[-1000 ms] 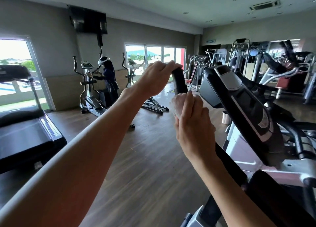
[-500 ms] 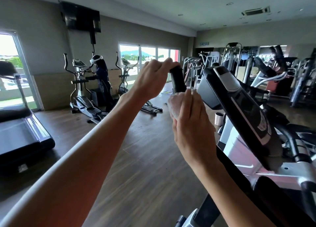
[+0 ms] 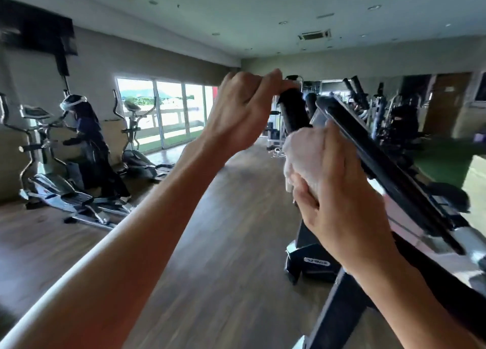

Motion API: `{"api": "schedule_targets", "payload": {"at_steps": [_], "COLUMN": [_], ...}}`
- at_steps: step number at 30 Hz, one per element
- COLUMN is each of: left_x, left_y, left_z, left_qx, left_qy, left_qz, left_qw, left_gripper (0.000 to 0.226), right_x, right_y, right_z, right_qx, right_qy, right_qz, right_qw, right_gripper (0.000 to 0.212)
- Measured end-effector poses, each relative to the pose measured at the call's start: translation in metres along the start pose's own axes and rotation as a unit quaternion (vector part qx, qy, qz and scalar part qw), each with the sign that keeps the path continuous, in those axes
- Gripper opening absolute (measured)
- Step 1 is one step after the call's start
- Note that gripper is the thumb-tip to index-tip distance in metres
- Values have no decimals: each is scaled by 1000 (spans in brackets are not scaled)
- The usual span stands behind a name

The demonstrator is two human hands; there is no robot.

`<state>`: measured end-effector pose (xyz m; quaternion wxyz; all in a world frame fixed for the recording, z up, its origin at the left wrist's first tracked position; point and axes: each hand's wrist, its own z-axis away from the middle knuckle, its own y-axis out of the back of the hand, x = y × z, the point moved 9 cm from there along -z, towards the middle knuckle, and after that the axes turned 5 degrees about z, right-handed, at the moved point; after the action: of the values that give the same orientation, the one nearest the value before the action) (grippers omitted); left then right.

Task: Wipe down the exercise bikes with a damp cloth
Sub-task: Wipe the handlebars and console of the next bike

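**Two hands on one handlebar, one cloth between them**

One black foam handlebar (image 3: 293,112) rises in front of the person, with two bare hands on it. The left hand (image 3: 242,112) is curled over the top end, its grip closed around the bar's tip. The right hand (image 3: 339,191) sits lower on the same bar, its grip wrapped tight around one white cloth (image 3: 302,154), which is bunched against the bar just below the bare foam. Right beside the hands, to the right, the machine's one dark console (image 3: 368,148) tilts back on a silver frame (image 3: 410,225).

Against the far left wall, on the wooden floor (image 3: 223,230), stand two elliptical trainers: one (image 3: 52,180) with another person (image 3: 92,143) in dark clothes beside it, and a second (image 3: 136,138) nearer the windows (image 3: 163,112). A dark screen (image 3: 36,30) hangs high on that wall. More machines crowd the far right of the room, too blurred to count.
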<state>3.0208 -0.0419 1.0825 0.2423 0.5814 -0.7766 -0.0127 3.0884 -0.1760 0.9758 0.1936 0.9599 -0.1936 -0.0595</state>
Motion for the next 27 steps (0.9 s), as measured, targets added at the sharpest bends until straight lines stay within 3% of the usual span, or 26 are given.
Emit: {"api": "schedule_targets", "payload": {"at_steps": [7,12,16,20,23,27], "left_x": [-28,-37,-48,-51,-53,-56], "left_y": [-19,-45,-60,-68,-72,-72], "left_z": [-21,-30,-30,-30,-31,-29], "left_qx": [-116,-239,-291,-300,-288,-242], "left_qy": [-43,-79,-73,-113,-108,-134], "left_qz": [195,317,393,434,520,512], "left_qw": [973,914,869,842,797,813], "left_gripper": [46,54,52,48,50,49], "right_x": [-19,-38,-41,-56,-70,-70], "right_y": [-3,-9,-19,-27,-31,-37], "right_z": [-8,-20,17,-1,-35,-25], "right_qx": [86,138,142,179,220,223], "right_qy": [-47,-68,-73,-105,-121,-100], "right_qz": [128,209,351,441,482,516], "right_qw": [987,966,922,873,840,821], "right_gripper": [71,73,70,71,71,65]}}
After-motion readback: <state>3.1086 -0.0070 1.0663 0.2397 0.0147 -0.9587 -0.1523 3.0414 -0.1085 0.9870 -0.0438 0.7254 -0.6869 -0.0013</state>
